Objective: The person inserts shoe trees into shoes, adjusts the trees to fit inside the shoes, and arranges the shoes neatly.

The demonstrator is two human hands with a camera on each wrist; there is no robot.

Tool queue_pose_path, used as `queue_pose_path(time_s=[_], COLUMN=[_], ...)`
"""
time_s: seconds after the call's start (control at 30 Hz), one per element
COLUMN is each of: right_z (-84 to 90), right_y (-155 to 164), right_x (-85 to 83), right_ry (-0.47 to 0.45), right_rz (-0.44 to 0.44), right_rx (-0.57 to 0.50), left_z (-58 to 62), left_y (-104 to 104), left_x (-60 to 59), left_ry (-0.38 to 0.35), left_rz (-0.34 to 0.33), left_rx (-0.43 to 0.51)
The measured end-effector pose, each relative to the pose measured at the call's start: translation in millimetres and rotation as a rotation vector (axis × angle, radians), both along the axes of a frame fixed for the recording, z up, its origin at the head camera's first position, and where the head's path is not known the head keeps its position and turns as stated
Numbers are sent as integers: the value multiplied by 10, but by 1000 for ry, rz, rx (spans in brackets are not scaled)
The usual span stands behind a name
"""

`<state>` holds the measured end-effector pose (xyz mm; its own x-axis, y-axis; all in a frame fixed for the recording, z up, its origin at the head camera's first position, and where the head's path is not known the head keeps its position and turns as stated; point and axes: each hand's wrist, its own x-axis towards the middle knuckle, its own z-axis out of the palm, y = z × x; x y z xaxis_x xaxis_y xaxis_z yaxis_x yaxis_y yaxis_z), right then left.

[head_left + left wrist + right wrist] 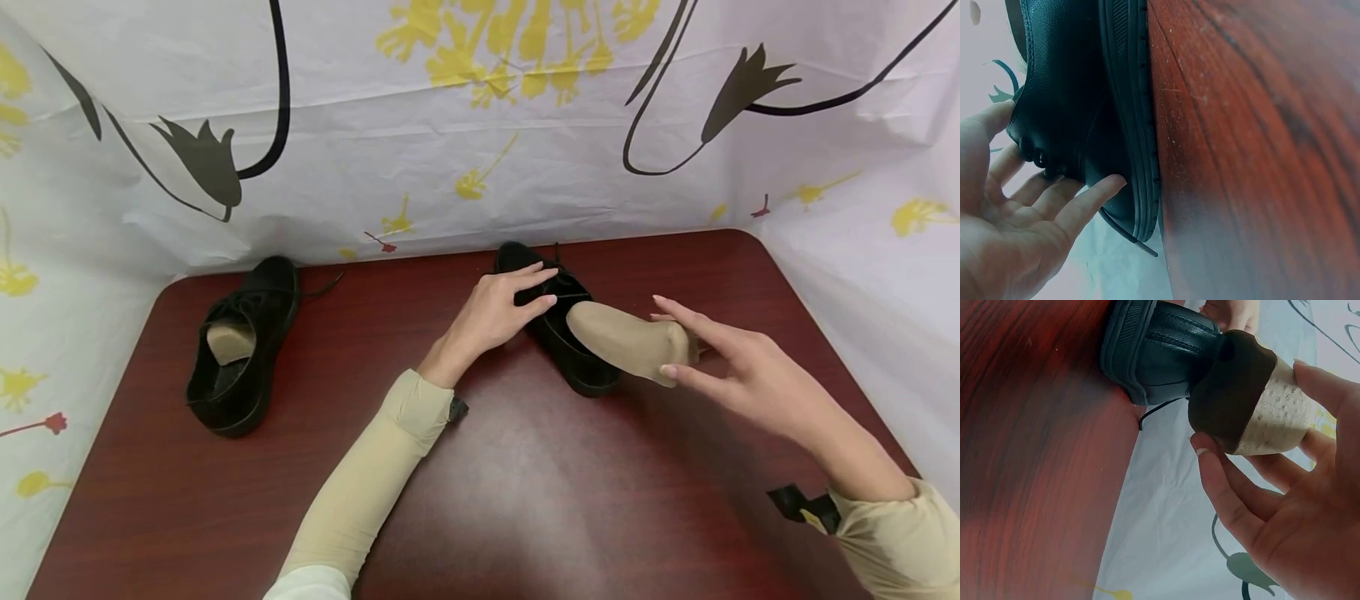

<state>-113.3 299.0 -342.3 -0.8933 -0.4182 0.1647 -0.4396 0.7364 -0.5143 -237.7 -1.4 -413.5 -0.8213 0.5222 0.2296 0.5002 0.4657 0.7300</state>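
In the head view my left hand (pixel 491 312) rests on the front of a black lace-up shoe (pixel 588 379), thumb and fingers spread over its laces. The left wrist view has the fingers touching the shoe's upper (pixel 1063 75). My right hand (pixel 757 383) holds the end of a beige moulded shoe insert (pixel 618 333) between thumb and fingers. Its other end lies over the shoe's opening; whether it reaches inside, I cannot tell. In the right wrist view the insert (pixel 1279 415) has a dark, shaded face and a pale, rough one, near the shoe's heel (pixel 1129 350).
A second black shoe (pixel 258 367) stands on the left of the reddish-brown table (pixel 540 500), a beige insert (pixel 231 342) inside it and a lace trailing to the right. White patterned sheeting (pixel 420 183) hangs behind and along both sides.
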Motion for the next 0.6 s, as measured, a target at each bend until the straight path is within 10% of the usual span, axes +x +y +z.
queue_pose_path(time_s=[0.6], right_z=[-93], right_y=[-174], right_x=[-18], right_ry=[247], right_rz=[4], right_rx=[182], left_z=[10], left_y=[1], left_x=[6], left_ry=[-38], left_rz=[-7], left_rx=[17])
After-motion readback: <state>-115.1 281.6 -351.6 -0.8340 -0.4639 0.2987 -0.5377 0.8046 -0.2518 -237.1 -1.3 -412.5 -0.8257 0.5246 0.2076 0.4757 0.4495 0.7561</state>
